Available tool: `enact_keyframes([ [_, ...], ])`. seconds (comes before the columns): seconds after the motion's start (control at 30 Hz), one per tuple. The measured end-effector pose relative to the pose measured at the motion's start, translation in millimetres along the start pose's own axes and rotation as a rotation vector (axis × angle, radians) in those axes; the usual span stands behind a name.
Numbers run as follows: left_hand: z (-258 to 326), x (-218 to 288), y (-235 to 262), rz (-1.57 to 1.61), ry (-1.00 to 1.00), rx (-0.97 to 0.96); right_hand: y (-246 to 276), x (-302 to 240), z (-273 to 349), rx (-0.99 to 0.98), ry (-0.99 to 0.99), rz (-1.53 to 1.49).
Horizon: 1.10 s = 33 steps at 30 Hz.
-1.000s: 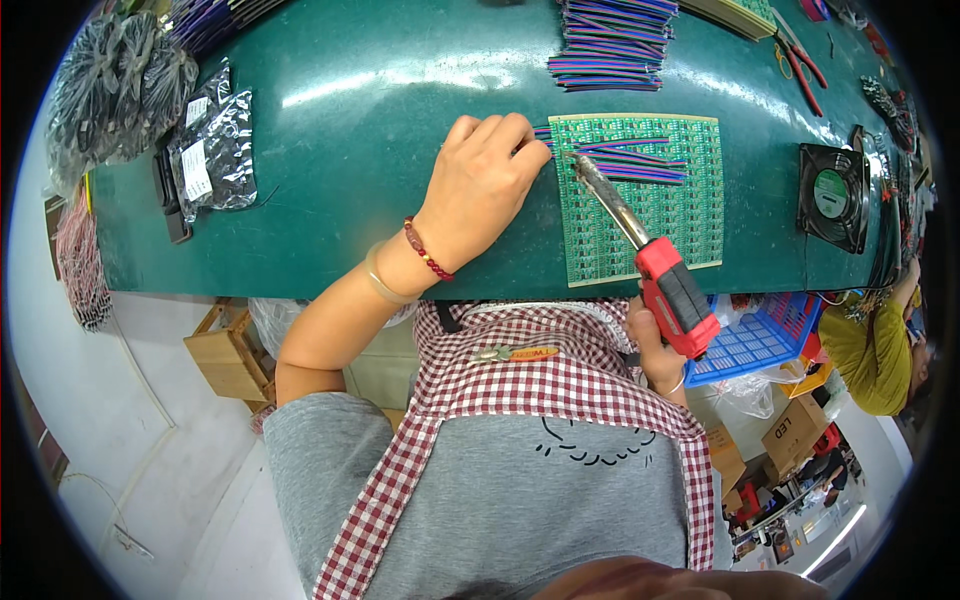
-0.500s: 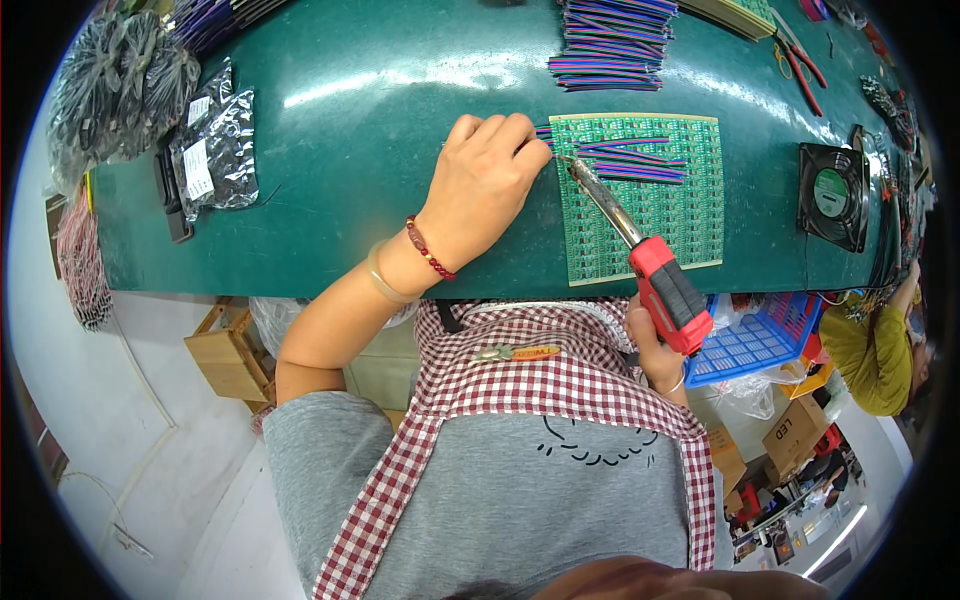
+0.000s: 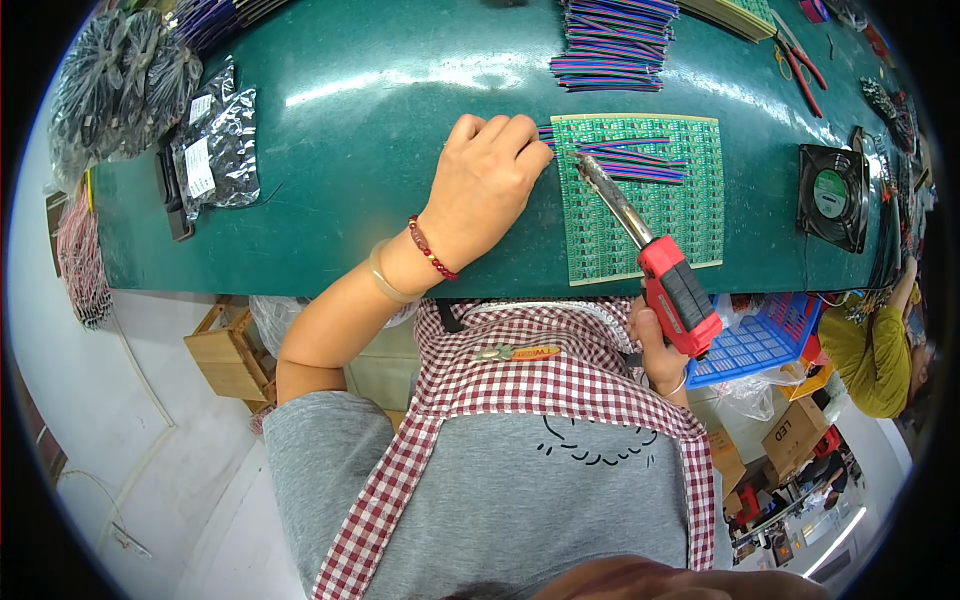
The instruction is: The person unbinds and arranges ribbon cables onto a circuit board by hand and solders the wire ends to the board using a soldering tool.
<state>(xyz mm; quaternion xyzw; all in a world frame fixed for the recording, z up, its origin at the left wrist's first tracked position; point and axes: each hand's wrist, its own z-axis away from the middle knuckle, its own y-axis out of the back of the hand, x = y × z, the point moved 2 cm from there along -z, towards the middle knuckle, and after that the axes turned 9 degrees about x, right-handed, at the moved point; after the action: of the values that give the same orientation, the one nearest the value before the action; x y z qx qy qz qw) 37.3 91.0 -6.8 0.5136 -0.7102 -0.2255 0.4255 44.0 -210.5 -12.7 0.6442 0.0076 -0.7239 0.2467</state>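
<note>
My left hand (image 3: 488, 178) is closed, its fingers pinching a striped multicolour wire (image 3: 545, 134) at the left edge of a green circuit board panel (image 3: 645, 230). The fingertips are partly hidden behind the hand. My right hand (image 3: 657, 352) grips the red and black handle of a soldering iron (image 3: 676, 290). The iron's metal tip rests over the panel's upper left part, just right of my left hand. Several short striped wires (image 3: 645, 172) lie across the upper half of the panel beside the tip.
Bundled striped wires (image 3: 612, 45) lie beyond the panel on the green table (image 3: 380, 190). A black fan (image 3: 833, 197) and red-handled pliers (image 3: 806, 75) are at right. Bagged dark cables (image 3: 125, 85) sit far left. A blue basket (image 3: 755, 345) stands below the table edge, near another person's sleeve (image 3: 865, 360).
The soldering iron has shifted slightly right, its tip moving away from my left fingers along the panel. My left hand stays almost in place.
</note>
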Motion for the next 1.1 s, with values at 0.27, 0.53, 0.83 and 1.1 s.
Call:
enact_keyframes([
  [0.27, 0, 1, 0, -0.008, -0.005, 0.0, 0, 4, -2, -0.058, 0.05, 0.116],
  [0.53, 0, 1, -2, -0.037, -0.04, -0.012, 3, 2, 0, -0.047, 0.114, -0.022],
  [0.83, -1, 3, 2, -0.089, -0.017, -0.088, 0, -17, -3, -0.016, 0.146, -0.12],
  [1.1, -16, 18, 10, -0.065, -0.076, -0.003, 19, -27, -18, 0.263, 0.14, -0.325],
])
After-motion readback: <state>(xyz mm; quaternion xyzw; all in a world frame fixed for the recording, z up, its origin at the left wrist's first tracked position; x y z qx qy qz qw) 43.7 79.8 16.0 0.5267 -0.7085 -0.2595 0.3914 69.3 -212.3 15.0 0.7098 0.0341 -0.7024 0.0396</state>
